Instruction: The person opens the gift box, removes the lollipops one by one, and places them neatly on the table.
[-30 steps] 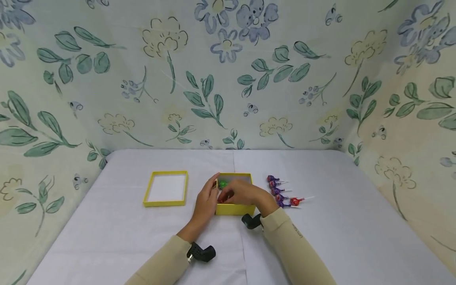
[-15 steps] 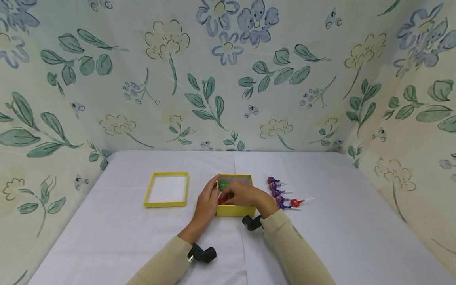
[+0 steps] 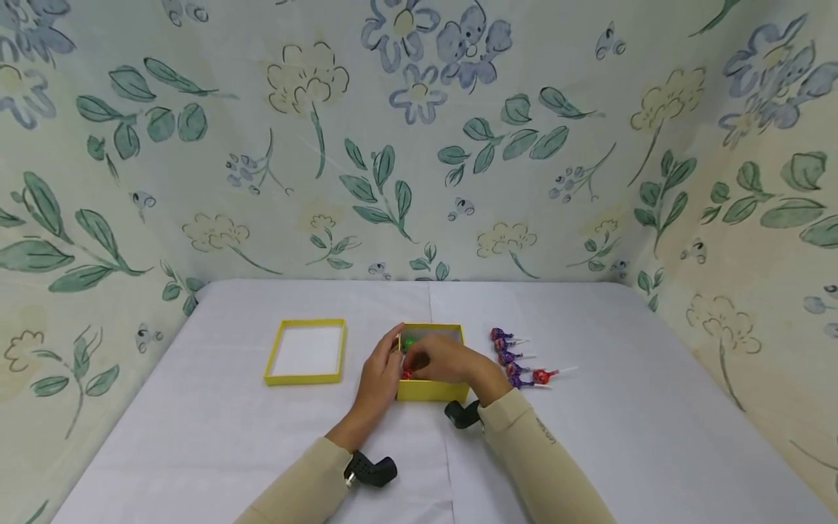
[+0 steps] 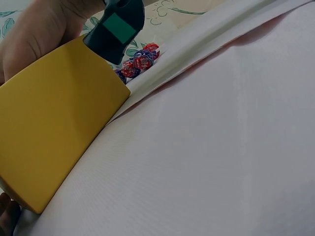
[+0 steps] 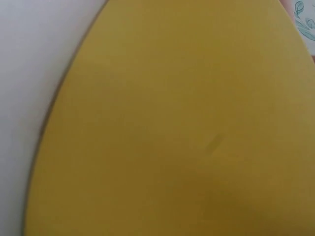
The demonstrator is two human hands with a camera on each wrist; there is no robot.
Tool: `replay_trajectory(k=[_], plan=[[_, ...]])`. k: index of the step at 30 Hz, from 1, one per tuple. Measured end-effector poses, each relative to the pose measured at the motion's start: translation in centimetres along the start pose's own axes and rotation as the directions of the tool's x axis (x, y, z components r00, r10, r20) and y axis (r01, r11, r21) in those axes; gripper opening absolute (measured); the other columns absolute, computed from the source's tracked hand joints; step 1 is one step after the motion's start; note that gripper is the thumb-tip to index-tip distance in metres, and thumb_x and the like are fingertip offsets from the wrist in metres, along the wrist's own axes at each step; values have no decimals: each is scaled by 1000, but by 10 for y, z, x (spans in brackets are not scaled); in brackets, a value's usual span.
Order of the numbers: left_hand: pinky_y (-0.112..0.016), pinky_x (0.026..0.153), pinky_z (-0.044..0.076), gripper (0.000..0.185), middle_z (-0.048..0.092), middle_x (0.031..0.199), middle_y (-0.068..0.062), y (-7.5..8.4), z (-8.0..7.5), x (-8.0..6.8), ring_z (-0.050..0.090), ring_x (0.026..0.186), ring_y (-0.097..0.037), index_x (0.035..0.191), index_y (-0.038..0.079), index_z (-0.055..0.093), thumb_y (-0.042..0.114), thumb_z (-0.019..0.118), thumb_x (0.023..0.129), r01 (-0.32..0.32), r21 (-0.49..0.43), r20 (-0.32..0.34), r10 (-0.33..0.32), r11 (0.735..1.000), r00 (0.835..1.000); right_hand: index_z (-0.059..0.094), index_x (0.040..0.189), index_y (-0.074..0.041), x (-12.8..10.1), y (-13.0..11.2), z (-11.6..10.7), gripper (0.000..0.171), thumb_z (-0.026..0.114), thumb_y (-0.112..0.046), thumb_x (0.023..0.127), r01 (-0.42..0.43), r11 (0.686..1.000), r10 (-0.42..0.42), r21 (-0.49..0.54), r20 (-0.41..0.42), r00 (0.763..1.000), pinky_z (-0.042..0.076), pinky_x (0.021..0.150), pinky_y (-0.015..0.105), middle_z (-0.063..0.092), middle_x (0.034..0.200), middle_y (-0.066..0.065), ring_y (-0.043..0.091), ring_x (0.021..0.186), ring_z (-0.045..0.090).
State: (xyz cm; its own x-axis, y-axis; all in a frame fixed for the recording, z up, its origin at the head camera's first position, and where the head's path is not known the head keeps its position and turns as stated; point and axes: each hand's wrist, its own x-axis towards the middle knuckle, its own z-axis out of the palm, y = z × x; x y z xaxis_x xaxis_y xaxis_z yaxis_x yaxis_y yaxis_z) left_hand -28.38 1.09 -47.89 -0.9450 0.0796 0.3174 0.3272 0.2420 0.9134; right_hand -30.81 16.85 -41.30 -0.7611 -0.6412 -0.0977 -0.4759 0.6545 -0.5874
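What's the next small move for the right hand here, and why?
Probably let go and lift out of the yellow box: the right hand is low inside it over a red lollipop, the left hand steadies the wall, and more lollipops wait beside it.

On the table (image 3: 622, 407) the box (image 3: 432, 390) stands near the middle, and the lid (image 3: 305, 351) lies apart to its left. The lollipops (image 3: 513, 356) lie in a row just right of the box. Two lollipops are inside the box, under the right hand (image 3: 448, 360). The left hand (image 3: 380, 375) rests at the left wall of the box.
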Motion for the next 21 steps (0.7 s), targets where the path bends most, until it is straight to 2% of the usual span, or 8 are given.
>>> replay_trajectory(k=[8, 14, 21], plan=[[-44, 108, 38, 49, 45, 146, 3, -1, 0, -1, 45, 131, -19, 145, 20, 45, 11, 38, 97, -3, 2, -4, 3, 1000, 1000, 70, 96, -12, -1, -1, 2, 10, 69, -8, 87, -8, 999, 7, -32, -32, 999, 51, 74, 21, 66, 89, -5, 7, 79, 59], [-45, 107, 38, 49, 45, 146, 2, -2, 0, -2, 45, 131, -21, 144, 20, 45, 11, 38, 97, -13, 6, -12, 13, 1000, 1000, 69, 98, -12, -2, -2, 2, 13, 69, -6, 86, -1, 1000, 0, -12, -50, 999, 52, 74, 22, 66, 91, -4, 8, 79, 59], [-42, 108, 38, 48, 45, 145, 6, -3, 1, -2, 45, 130, -16, 144, 26, 46, 11, 38, 98, -6, -4, -6, 6, 1000, 1000, 69, 98, -11, -3, -3, 2, 14, 70, -5, 86, 15, 1000, -15, 0, -79, 997, 52, 74, 21, 65, 91, -4, 8, 79, 60]])
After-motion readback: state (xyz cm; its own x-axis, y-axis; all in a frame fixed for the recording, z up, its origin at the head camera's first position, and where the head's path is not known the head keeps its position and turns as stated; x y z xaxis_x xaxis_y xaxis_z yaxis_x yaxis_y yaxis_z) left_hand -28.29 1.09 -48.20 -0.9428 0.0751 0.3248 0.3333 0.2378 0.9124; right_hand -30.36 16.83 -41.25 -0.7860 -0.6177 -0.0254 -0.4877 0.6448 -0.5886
